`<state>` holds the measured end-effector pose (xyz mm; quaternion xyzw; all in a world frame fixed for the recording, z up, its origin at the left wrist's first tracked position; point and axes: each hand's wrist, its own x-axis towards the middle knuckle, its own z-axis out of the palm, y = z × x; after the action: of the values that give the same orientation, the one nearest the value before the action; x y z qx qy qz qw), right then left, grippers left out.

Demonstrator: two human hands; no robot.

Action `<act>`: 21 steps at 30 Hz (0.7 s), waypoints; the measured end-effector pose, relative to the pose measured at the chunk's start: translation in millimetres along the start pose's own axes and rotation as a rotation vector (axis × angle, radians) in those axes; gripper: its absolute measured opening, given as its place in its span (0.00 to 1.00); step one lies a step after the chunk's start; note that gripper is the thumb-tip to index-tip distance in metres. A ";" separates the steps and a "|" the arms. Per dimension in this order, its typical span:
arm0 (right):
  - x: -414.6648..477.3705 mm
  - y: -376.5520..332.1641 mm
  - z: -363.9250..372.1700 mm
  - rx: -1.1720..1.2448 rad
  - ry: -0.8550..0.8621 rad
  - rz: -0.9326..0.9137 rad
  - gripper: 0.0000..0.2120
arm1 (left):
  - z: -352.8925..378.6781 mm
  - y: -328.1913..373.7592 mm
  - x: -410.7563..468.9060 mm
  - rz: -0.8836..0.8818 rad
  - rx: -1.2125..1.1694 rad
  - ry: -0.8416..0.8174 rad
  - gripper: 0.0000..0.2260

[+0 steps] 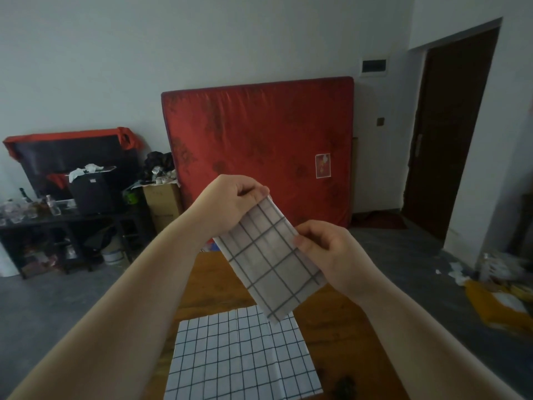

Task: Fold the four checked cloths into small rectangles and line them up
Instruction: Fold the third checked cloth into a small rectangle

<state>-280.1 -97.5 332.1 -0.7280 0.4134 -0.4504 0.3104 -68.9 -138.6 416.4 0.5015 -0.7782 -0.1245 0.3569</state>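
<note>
Pinching folded checked cloth (274, 261) by top corner with left hand (233, 200), clasping its right edge with right hand (331, 249), aloft above middle of wooden table (346, 327), over spread checked cloth (242, 356) by the near edge. Could spring open from so light a pinch, or land askew.

Folded cloth (271, 255) between hands, above flat cloth (242, 359) on table (340, 327).

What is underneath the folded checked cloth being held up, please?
A flat checked cloth lies on the wooden table below; the held cloth hides part of its far edge.
</note>
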 end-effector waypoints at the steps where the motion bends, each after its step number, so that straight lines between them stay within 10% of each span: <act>1: 0.7 0.6 0.2 0.009 0.003 0.003 0.07 | 2.3 -2.1 2.2 -0.001 0.005 0.007 0.08; 21: 9.8 16.3 3.8 -0.147 0.133 0.015 0.11 | 73.0 -12.1 -35.1 0.067 -0.073 0.011 0.10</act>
<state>-279.4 -113.4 321.1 -0.7141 0.4704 -0.4640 0.2314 -101.7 -125.7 342.5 0.4623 -0.7877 -0.1377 0.3832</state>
